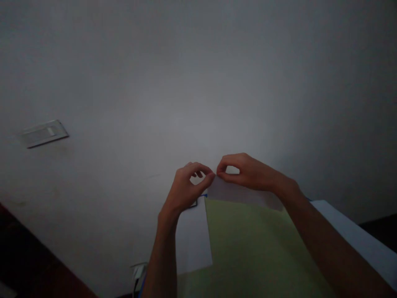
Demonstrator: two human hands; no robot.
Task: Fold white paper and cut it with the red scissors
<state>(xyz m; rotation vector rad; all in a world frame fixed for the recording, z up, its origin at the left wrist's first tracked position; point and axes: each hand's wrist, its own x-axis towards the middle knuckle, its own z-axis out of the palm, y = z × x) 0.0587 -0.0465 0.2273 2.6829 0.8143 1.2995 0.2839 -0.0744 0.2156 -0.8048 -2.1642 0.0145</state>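
Observation:
My left hand [192, 184] is closed in a pinch, thumb against forefinger, at the upper left corner of a thin, pale sheet of paper [245, 196]. Almost touching it, my right hand [245, 170] pinches the top edge of the same sheet. The sheet hangs below my right hand, over the far end of a green surface [248, 248]. Under my left wrist lies a white sheet of paper [194, 242]. A dark-edged object [194, 203] shows partly beside that wrist, with a small blue bit near it.
A plain grey wall [198, 82] rises behind my hands, with a switch plate [45, 133] at left. Low down is a socket with a plug [138, 271] and cord. A white board-like surface [350, 236] extends at right. Dark red and black areas fill the lower left corner.

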